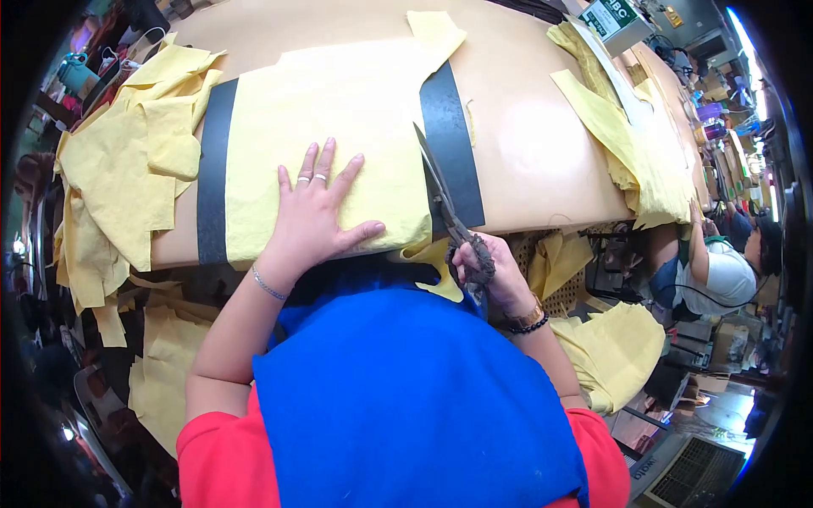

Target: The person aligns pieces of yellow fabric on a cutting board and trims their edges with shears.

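A sheet of yellow leather or cloth [339,110] lies across a black mat [218,169], which shows as dark strips at both sides. My left hand [318,207] rests flat on the yellow sheet with its fingers spread. In my right hand [495,271] is a pair of scissors [442,182] with dark, wrapped handles. The blades point away from me along the sheet's right edge, over the mat's right strip. Whether they touch the sheet I cannot tell. A narrow yellow offcut [440,271] hangs at the table edge beside my right hand.
Yellow pieces are heaped on the table's left [118,169] and right [635,152]. More yellow material [614,351] hangs or lies below the edge. A small yellow scrap [436,34] is at the back. Another person [716,271] is at the far right. A green-white box [616,24] stands behind.
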### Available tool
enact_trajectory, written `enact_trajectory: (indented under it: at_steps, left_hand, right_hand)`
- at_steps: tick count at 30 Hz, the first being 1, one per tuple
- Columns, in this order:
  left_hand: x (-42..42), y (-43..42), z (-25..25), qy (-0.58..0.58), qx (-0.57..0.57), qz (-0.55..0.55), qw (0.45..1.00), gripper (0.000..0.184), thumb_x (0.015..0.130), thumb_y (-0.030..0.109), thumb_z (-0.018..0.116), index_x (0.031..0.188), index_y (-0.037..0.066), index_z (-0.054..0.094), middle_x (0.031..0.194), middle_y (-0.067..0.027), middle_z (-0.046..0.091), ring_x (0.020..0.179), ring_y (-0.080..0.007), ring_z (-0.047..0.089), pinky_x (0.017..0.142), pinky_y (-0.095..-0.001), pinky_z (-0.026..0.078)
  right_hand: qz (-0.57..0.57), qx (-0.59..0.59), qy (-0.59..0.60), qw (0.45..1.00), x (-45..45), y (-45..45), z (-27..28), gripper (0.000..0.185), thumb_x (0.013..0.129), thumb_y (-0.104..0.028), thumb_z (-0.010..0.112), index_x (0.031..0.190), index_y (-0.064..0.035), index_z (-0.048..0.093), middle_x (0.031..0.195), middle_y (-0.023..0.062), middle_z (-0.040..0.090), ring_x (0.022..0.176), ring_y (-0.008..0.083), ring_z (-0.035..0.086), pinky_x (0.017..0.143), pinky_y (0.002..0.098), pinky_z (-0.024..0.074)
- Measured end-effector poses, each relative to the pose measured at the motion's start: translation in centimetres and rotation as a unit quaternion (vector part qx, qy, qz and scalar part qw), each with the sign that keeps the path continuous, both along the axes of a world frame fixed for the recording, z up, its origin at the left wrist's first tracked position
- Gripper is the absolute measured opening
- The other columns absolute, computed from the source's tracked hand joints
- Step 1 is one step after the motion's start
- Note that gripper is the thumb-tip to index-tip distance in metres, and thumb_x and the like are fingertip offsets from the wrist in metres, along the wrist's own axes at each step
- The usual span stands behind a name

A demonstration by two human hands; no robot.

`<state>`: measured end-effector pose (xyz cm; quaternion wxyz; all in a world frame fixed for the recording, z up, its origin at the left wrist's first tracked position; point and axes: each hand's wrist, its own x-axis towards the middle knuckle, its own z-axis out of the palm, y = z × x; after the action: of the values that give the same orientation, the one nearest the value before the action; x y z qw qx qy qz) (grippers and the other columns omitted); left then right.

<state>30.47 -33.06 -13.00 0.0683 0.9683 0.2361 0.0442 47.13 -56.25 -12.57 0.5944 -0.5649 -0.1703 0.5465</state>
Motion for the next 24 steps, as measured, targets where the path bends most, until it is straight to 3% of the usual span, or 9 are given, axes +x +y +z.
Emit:
enact_trajectory:
  at_steps: [8,11,24]
  left_hand:
    - [0.1,1.5,0.2,0.006,-0.027,0.052,0.998,0.09,0.077,0.074,0.051,0.148,0.022,0.032,0.154,-0.0199,0.019,0.144,-0.0376,0.012,0.109,-0.0666,0.009]
    - [-0.1,2.6,-0.3,-0.002,-0.006,0.051,0.999,0.095,0.074,0.08,0.049,0.147,0.02,0.034,0.153,-0.0211,0.022,0.144,-0.0389,0.013,0.109,-0.0671,0.009]
    - [-0.9,0.5,0.1,0.014,0.002,0.05,0.999,0.097,0.072,0.079,0.052,0.148,0.022,0.032,0.155,-0.0193,0.019,0.144,-0.038,0.014,0.109,-0.0662,0.01]
  right_hand:
    - [0.023,0.002,-0.02,1.0,0.2,-0.9,-1.2,0.017,0.09,-0.021,0.066,0.084,-0.0058,0.059,0.069,-0.0009,0.059,0.06,0.0051,0.056,0.054,0.0195,0.0437]
    - [0.011,0.009,0.005,1.0,0.2,-0.9,-1.3,0.019,0.09,-0.023,0.066,0.084,-0.0061,0.059,0.071,-0.0012,0.059,0.061,0.0055,0.056,0.054,0.0195,0.0444]
    - [-0.002,0.0,-0.014,1.0,-0.1,-0.8,-1.3,0.018,0.091,-0.022,0.065,0.087,-0.0052,0.06,0.071,-0.0012,0.059,0.061,0.0048,0.056,0.054,0.0191,0.044]
